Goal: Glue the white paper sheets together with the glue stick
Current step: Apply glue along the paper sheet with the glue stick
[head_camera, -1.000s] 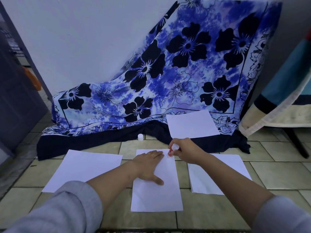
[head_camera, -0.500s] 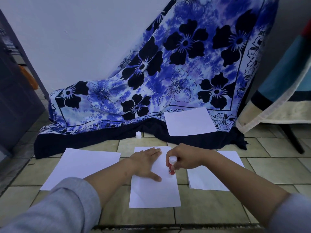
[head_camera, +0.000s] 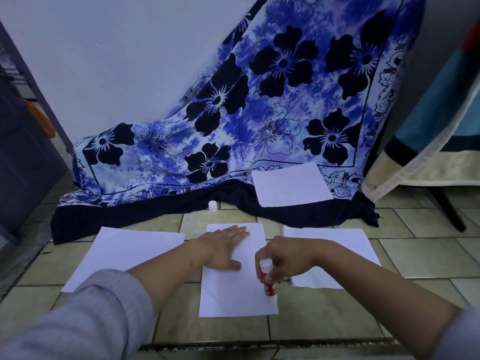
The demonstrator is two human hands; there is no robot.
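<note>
Both hands work over the middle sheet [head_camera: 233, 297], a white page lying on the tiled floor [head_camera: 428, 258]; the left hand [head_camera: 223, 249] lies flat on the far half of that sheet, fingers straight and close together, thumb spread toward the near edge, holding nothing; the right hand [head_camera: 288, 258] is curled round the glue stick [head_camera: 268, 281], gripping it near its white upper end; the stick's red body slants downward and its lower end meets the middle sheet close to the sheet's right edge, a little nearer the person than the left hand; whether any glue is out of the tube cannot be told.

3 more white pages lie around the middle sheet: the left sheet [head_camera: 124, 253] to its left, with a strip of tile showing between their far corners; the right sheet [head_camera: 350, 245] to its right, partly covered by the right wrist and forearm; the far sheet [head_camera: 291, 184] beyond it and to the right, resting on the floral cloth [head_camera: 259, 113] near that cloth's dark hem; a small white cap [head_camera: 212, 205] stands upright on the floor beyond the middle sheet's far left corner, just at the hem; the cloth rises behind the middle sheet against a pale wall [head_camera: 117, 61]; grey sleeves [head_camera: 91, 320] cover both upper forearms.
</note>
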